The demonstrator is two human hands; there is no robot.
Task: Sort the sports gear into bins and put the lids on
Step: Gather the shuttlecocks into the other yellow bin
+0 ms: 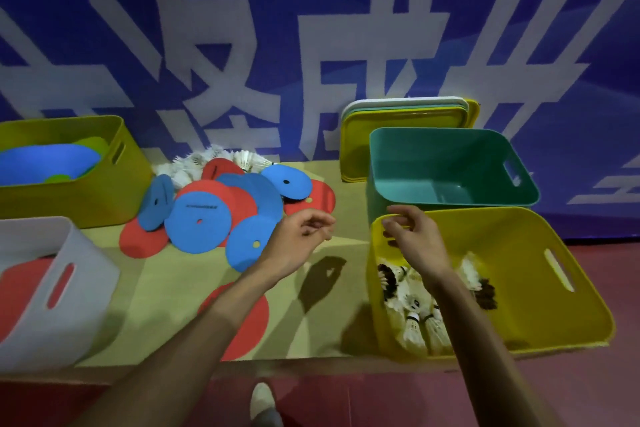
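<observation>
My left hand (301, 236) hovers over the table (166, 288) just right of a pile of blue and red flat discs (201, 222); its fingers are loosely curled and I see nothing in them. My right hand (412, 236) hangs over the far-left corner of a yellow bin (571, 288) that holds several shuttlecocks (414, 319); its fingers are also loosely curled and empty. More white shuttlecocks (207, 163) lie behind the disc pile. A single red disc (249, 322) lies under my left forearm.
An empty teal bin (450, 156) stands behind the yellow one, with a stack of lids (398, 121) leaning on the wall. At the left are a yellow bin (86, 191) with blue and green discs and a white bin (69, 253) with red ones.
</observation>
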